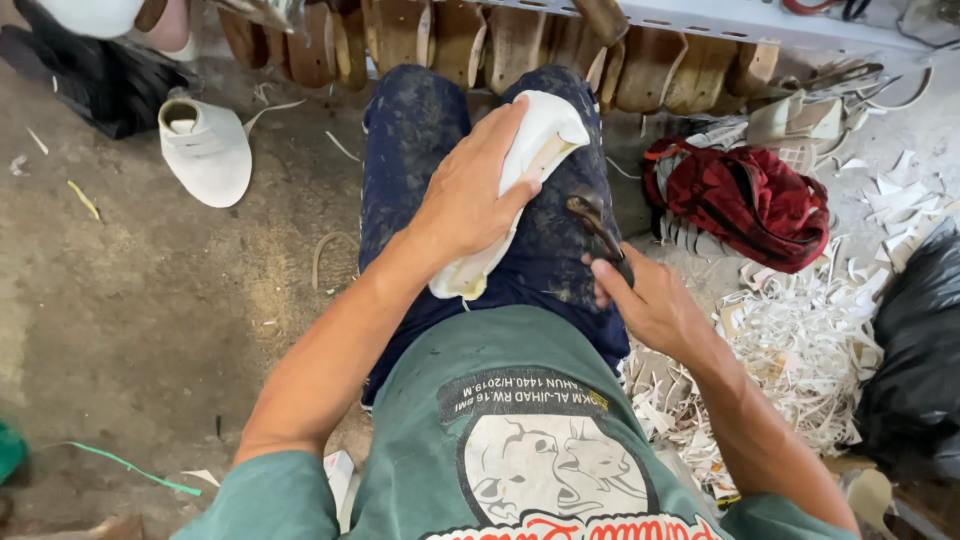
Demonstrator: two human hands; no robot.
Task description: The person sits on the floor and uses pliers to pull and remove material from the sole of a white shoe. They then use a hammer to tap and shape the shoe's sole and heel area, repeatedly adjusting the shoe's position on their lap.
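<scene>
Fingers of the left hand point(470, 195) lie spread and pressed flat over a white shoe piece point(520, 180) on the person's lap, palm down, thumb side toward the body, pinning it vs. the dark blue trousers point(420, 130). The piece's long axis runs diagonally, from its lower end near the waist up and away to the right, toe-like end by the knee. Right hand point(650, 300) sits just beside it, on the right thigh, fingers curled tight round a small dark tool point(600, 232); the tool's tip points up and toward the piece's right edge, near but, as far as I can tell, not touching. So the left hand is on the piece, the right a short way off to its lower right w/ the tool between them. Further out: green T-shirt point(500, 360) at the bottom, heap of white offcut strips point(800, 340) on the floor to the right, red cloth bundle point(745, 200) beyond it, a white shoe upper point(205, 150) on the concrete to the left, row of wooden lasts point(470, 40) along the shelf ahead.
</scene>
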